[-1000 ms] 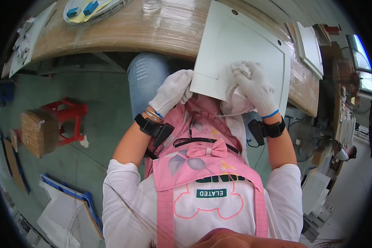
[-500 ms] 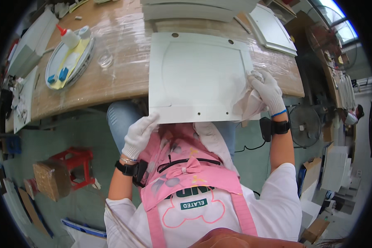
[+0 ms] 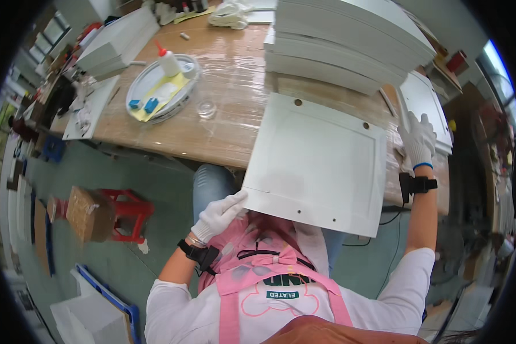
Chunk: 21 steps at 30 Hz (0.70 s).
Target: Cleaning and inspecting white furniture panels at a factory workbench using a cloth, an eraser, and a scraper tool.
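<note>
A white rectangular panel (image 3: 318, 163) lies partly on the table and juts over its near edge above my lap. It has two round holes along the far edge and two small dark ones along the near edge. My gloved left hand (image 3: 221, 215) grips its near left corner, fingers together. Off to the right, away from this panel, my gloved right hand (image 3: 418, 137) is stretched out with fingers spread. It reaches the near edge of a stack of white panels (image 3: 424, 100). A crumpled cloth (image 3: 400, 156) is partly visible beside that hand's wrist.
A tall pile of white boards (image 3: 344, 43) stands behind the panel. To the left on the wooden table (image 3: 229, 135) are a round tray (image 3: 133, 106) with a red-tipped bottle (image 3: 169, 63) and a small clear cup (image 3: 206, 109). A red stool (image 3: 135, 215) stands on the floor.
My right hand has left the panel's right edge and the cloth, moving out to the panel stack. The view has shifted and the panel appears turned. My left hand keeps its corner.
</note>
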### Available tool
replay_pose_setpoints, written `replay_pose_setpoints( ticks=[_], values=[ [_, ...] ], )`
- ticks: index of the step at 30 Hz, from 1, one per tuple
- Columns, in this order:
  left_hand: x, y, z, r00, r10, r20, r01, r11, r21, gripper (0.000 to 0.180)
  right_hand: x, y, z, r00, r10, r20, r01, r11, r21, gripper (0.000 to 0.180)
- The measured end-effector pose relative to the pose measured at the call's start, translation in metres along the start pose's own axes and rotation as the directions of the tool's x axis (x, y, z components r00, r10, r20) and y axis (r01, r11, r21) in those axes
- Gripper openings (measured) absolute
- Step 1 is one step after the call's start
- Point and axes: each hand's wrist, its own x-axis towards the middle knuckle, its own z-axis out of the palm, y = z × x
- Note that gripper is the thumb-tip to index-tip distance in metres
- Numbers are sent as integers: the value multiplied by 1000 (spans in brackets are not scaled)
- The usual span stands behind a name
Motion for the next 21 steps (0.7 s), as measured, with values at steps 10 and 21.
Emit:
replay_pose_setpoints(
  ticks=[10, 21],
  values=[
    [0, -15, 2, 996, 59, 71, -61, 998, 28, 46, 62, -239, 53, 668, -635, 388, -56, 477, 877, 39],
    [1, -18, -12, 998, 57, 31, -58, 998, 29, 47, 163, -334, 199, 752, -598, 277, 352, 719, 599, 61]
  ],
)
